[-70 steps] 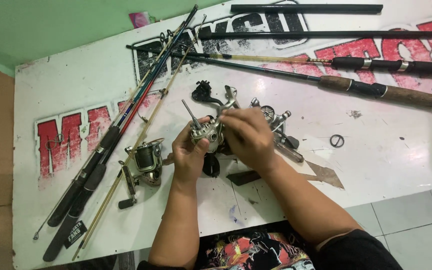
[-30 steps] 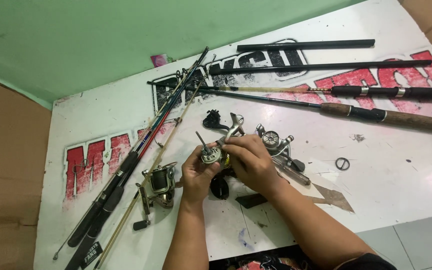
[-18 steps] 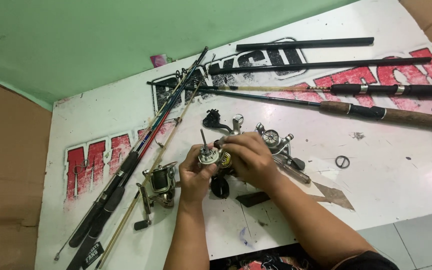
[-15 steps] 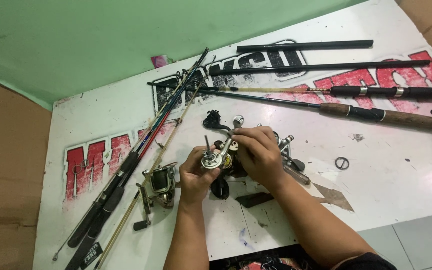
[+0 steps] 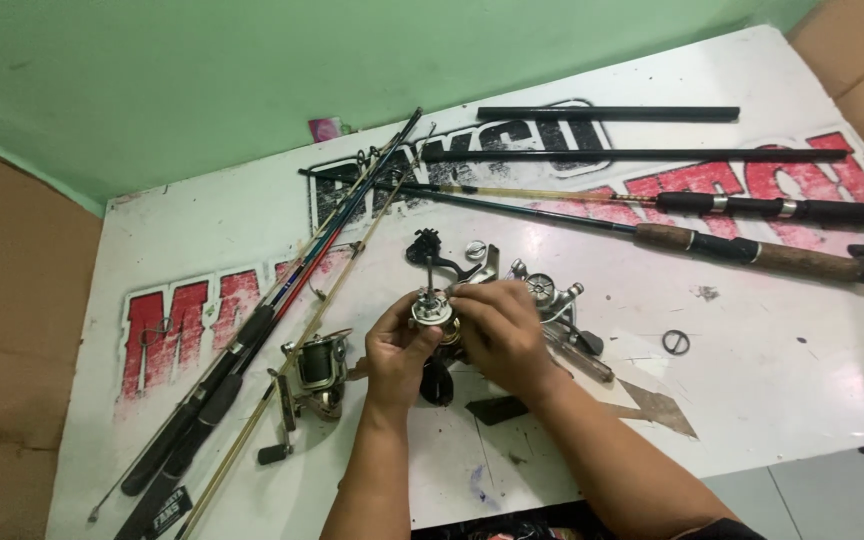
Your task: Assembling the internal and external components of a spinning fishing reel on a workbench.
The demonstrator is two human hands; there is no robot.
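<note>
Both hands meet over the middle of the white table (image 5: 782,400), holding a small fishing reel body (image 5: 432,310) lifted a little above the surface. The left hand (image 5: 399,350) closes around it from below and from the left, so the round metal top faces upward and the thin shaft stands free. The right hand (image 5: 497,330) lies over its right side with the fingers pressed together on a part; which part they pinch I cannot tell. Just behind the hands lie other reel parts (image 5: 547,292), near enough to be taken. A complete spinning reel (image 5: 320,365) rests to the left, beside several fishing rods (image 5: 292,290); a small black ring (image 5: 675,342) lies apart on the right.
</note>
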